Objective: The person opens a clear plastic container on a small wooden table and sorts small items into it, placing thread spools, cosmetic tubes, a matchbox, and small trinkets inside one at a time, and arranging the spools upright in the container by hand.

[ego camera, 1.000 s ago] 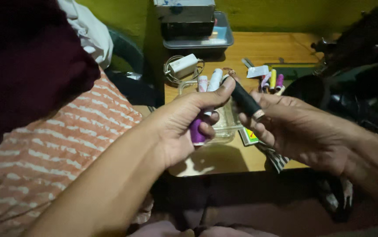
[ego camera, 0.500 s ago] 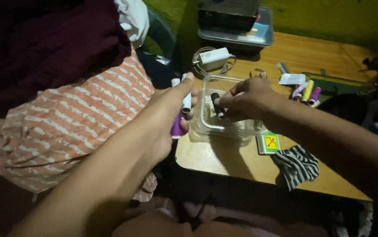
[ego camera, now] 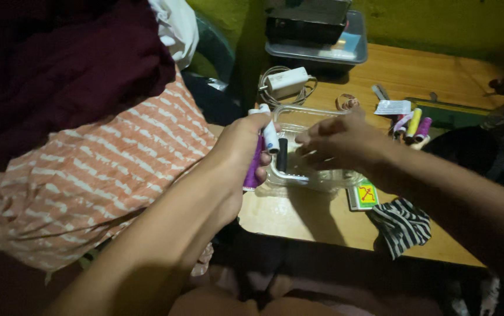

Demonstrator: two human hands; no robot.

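Observation:
My left hand [ego camera: 237, 153] is closed around a purple thread spool [ego camera: 254, 169] and a white spool [ego camera: 270, 134], held at the left rim of a clear plastic container [ego camera: 322, 178] on the wooden table [ego camera: 415, 73]. A black spool [ego camera: 283, 155] stands upright inside the container, between my two hands. My right hand [ego camera: 339, 143] hovers over the container with fingers spread, holding nothing, its fingertips just right of the black spool.
Yellow, pink and purple spools [ego camera: 414, 124] lie at the right. A white charger with coiled cable [ego camera: 286, 82] and a grey tray [ego camera: 316, 52] sit behind. A small yellow box [ego camera: 365, 196] and striped cloth [ego camera: 401, 225] lie near the front edge. Orange striped fabric [ego camera: 100, 175] fills the left.
My right hand carried the black spool from mid-air down into the clear container and let go of it. The view shifted down and left; my left hand kept its spools.

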